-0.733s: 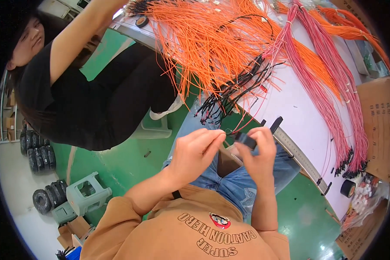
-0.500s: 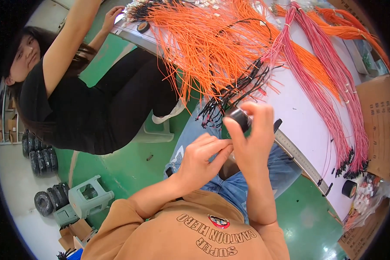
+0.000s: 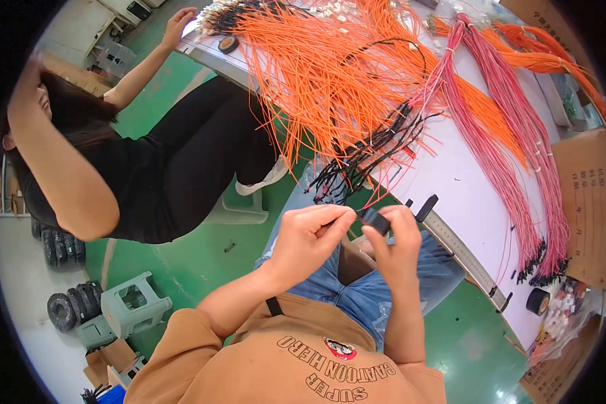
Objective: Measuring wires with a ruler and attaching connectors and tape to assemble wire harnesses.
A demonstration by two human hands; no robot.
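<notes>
My right hand point(image 3: 398, 244) grips a roll of black tape point(image 3: 376, 221) between thumb and fingers. Close on its left, my left hand point(image 3: 306, 241) is pinched, with thumb and forefinger together at the end of thin red wires point(image 3: 382, 198). How much of the wire sits inside the pinch is hidden. Both hands are above my lap, just off the table's near edge. Beyond them hangs a bunch of black-wrapped wire ends point(image 3: 357, 161), joined to the pink and red wires on the table.
Orange wires point(image 3: 316, 81) spread over the table point(image 3: 461, 192), beside bundled pink wires point(image 3: 512, 101). A steel ruler point(image 3: 459, 244) lies along the near edge; another tape roll point(image 3: 538, 301) is at right, near a cardboard box point(image 3: 586, 202). A co-worker in black point(image 3: 182, 161) sits at left.
My right hand has come down slightly with the tape roll, which is turned differently. Red wires now show running to my fingers. The co-worker's raised arm has swung left and down.
</notes>
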